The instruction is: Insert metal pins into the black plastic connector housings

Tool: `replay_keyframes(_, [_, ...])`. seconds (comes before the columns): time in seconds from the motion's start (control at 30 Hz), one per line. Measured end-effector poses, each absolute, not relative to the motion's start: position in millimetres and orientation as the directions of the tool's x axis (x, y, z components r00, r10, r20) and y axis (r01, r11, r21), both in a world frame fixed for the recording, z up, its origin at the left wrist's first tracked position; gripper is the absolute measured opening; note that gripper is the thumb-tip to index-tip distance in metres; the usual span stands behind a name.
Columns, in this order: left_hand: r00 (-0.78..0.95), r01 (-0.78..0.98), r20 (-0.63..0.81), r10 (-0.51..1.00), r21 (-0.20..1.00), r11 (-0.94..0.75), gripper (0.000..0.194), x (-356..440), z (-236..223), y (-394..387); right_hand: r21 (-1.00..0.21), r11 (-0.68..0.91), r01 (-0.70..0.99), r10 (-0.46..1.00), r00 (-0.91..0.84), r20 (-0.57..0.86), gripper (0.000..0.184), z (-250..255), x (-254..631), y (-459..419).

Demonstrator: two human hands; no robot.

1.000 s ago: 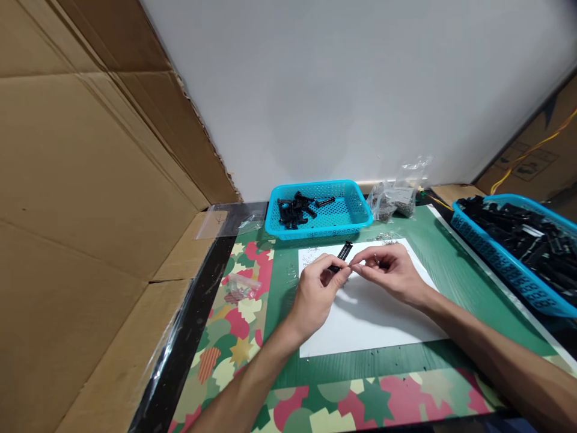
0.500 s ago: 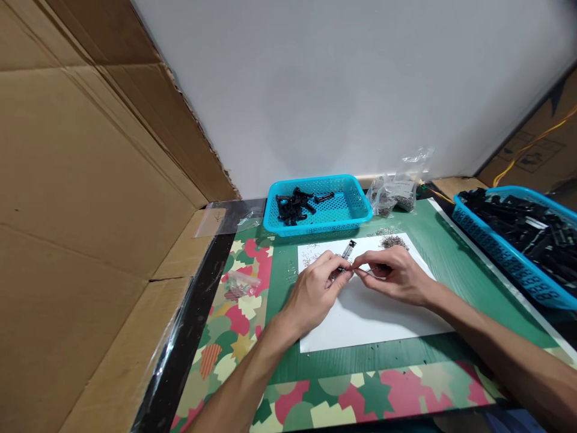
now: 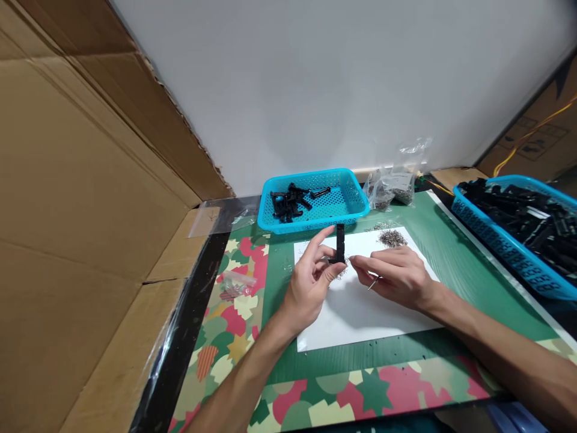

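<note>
My left hand [image 3: 310,288] grips a narrow black plastic part [image 3: 340,243] upright between thumb and fingers, above a sheet of white paper [image 3: 360,319]. Just to its right, my right hand [image 3: 396,276] is closed around a thin metal tool [image 3: 373,282], whose shiny end sticks out below the fingers. Whether its fingertips also pinch a small piece is too small to tell. Beyond the right hand lies a pile of tiny metal pieces [image 3: 393,238] on the paper. More small metal bits are partly hidden behind the left hand.
A blue basket [image 3: 315,227] with several black parts stands behind the paper. Another blue basket [image 3: 509,255], heaped with black parts, is at the right. Clear plastic bags [image 3: 390,189] of small pieces lean near the wall. Cardboard [image 3: 90,210] rises at the left.
My left hand has turned the black part from tilted, with a shiny face showing, to upright with a dark side facing me. My right hand has drawn slightly away, and its metal tool now shows.
</note>
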State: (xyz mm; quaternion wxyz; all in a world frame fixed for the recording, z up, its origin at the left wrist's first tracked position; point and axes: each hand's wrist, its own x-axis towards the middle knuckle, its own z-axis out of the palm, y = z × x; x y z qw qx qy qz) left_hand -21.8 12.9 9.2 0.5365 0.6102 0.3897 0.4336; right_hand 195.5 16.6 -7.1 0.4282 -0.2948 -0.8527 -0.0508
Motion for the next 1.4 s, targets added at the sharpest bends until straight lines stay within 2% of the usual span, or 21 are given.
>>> replay_keyframes(0.13, [0.282, 0.122, 0.142, 0.949, 0.976, -0.182, 0.049, -22.2, 9.2, 12.4, -0.156, 0.839, 0.521, 0.444, -0.49, 0.75, 0.023, -3.5, 196.1, 16.3])
replay_keyframes(0.4, [0.281, 0.207, 0.19, 0.941, 0.945, -0.253, 0.049, -22.0, 5.9, 10.6, -0.166, 0.859, 0.484, 0.437, -0.528, 0.728, 0.022, 0.7, 198.2, 16.3])
replay_keyframes(0.8, [0.307, 0.189, 0.215, 0.927, 0.941, -0.281, 0.045, -21.6, 4.0, 11.6, -0.154, 0.858, 0.49, 0.442, -0.554, 0.705, 0.019, 2.3, 199.5, 16.5])
replay_keyframes(1.1, [0.321, 0.21, 0.311, 0.894, 0.898, -0.387, 0.045, -22.0, 1.1, 13.6, -0.094, 0.864, 0.495, 0.399, -0.557, 0.729, 0.022, 3.7, 198.4, 17.8])
replay_keyframes(1.4, [0.32, 0.162, 0.305, 0.897, 0.915, -0.369, 0.042, -19.6, 2.4, 12.4, -0.066, 0.867, 0.495, 0.39, -0.588, 0.709, 0.02, -0.8, 201.4, 18.7])
